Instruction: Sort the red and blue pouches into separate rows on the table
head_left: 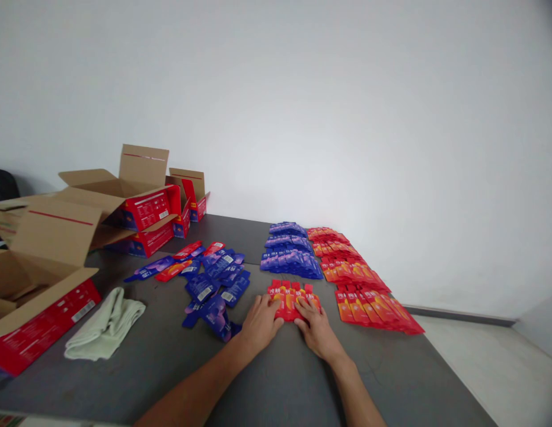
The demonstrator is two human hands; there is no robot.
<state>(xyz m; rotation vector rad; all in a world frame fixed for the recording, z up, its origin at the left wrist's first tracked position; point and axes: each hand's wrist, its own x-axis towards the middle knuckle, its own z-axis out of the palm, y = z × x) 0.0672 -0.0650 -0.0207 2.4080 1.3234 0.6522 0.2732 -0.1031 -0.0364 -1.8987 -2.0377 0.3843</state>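
A short row of overlapping red sachets (288,292) with orange fruit prints lies on the dark table in front of me. My left hand (260,319) grips its left end, fingertips on the sachets and thumb at the lower edge. On the other end, my right hand (316,327) has its fingers bent over the sachets and its thumb near the bottom edge. Both hands partly cover the row. Just behind it are several neat rows of blue sachets (290,261). Rows of red sachets (376,308) run along the table's right side.
Left of my hands lies a loose pile of blue and red sachets (217,273). A folded pale cloth (104,325) rests beside an open carton (44,317) at the near left. More open red cartons (151,210) are stacked behind. A white wall (329,118) stands beyond the table.
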